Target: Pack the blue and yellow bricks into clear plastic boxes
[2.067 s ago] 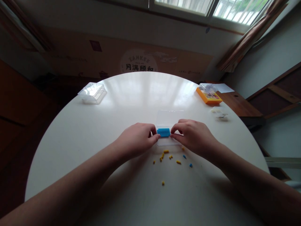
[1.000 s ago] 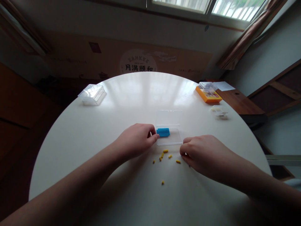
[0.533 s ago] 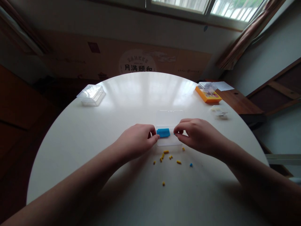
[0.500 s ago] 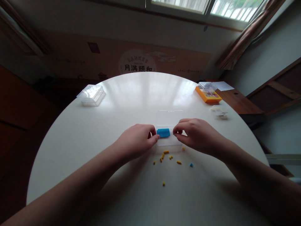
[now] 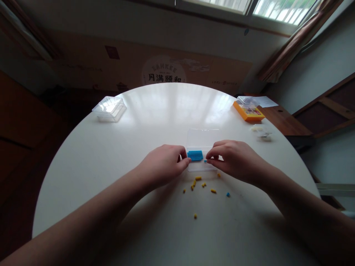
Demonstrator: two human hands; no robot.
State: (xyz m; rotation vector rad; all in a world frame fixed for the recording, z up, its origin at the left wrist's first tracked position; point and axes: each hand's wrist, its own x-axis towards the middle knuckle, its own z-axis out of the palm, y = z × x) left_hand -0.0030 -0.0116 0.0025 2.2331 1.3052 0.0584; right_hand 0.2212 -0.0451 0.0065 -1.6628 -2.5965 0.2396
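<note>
A small blue studded block [image 5: 195, 155] lies on a clear plastic lid [image 5: 202, 136] on the round white table [image 5: 138, 122]. My left hand [image 5: 162, 165] is curled, its thumb and fingertips pressed against the block's left end. My right hand [image 5: 235, 160] is closed in a pinch on a tiny blue brick [image 5: 205, 161] just right of the block's lower corner. Several loose yellow bits [image 5: 198, 178] and one blue bit [image 5: 227, 194] lie scattered on the table just in front of the lid.
A clear plastic box [image 5: 109, 108] sits at the table's far left. An orange box [image 5: 249, 111] with a clear case on it lies at the far right edge, near a small clear packet [image 5: 261, 130]. A wooden side table [image 5: 280, 122] stands beyond.
My right hand went down to the loose bits, picked up a small blue brick, and came back up to the block's right end. The left hand stayed on the block.
</note>
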